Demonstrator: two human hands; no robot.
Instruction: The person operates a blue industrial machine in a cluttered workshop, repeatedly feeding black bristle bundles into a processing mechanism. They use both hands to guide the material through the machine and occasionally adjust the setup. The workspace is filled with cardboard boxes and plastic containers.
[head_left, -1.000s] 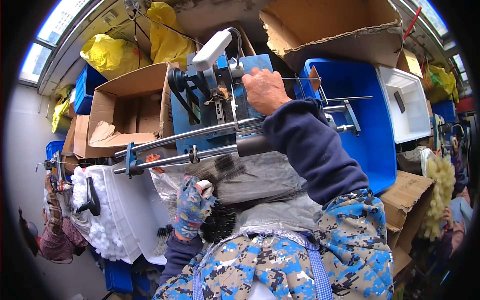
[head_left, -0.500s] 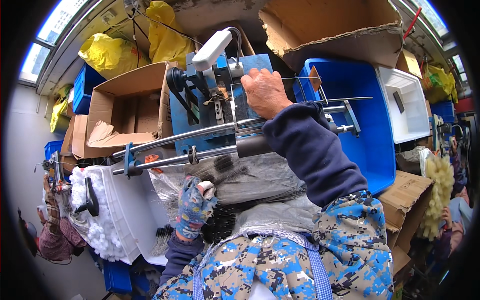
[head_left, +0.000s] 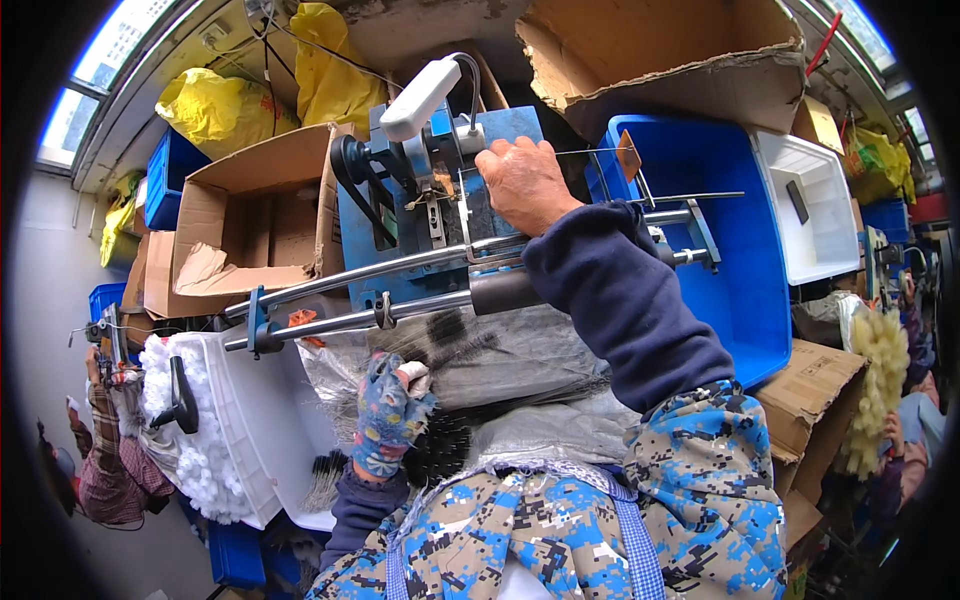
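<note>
My right hand (head_left: 528, 185), bare, is curled over the blue bench machine (head_left: 360, 225), palm down with its fingertips hidden. A thin metal rod (head_left: 585, 152) sticks out on its right side, close to an orange-brown plate (head_left: 628, 155). What the fingers grip does not show. My left hand (head_left: 390, 415), in a worn blue patterned glove with bare-looking white fingertips, is closed low over my lap. Black bristles (head_left: 445, 445) spread right beside it, and whatever is pinched there is too small to name. More dark bristles lie on the grey plastic sheet (head_left: 540, 350).
Two steel rails (head_left: 420, 305) cross in front of the machine. A blue bin (head_left: 740, 320) stands right, a white tub (head_left: 285, 400) left. Cardboard boxes (head_left: 255, 150) (head_left: 680, 85) flank the machine. White fluffy pieces (head_left: 195, 440) and a black dryer-like tool (head_left: 180, 395) lie left. Other people work at both edges.
My right hand has shifted slightly left, and the thin rod with the orange-brown plate has moved a little with it. My left hand is nearly still.
</note>
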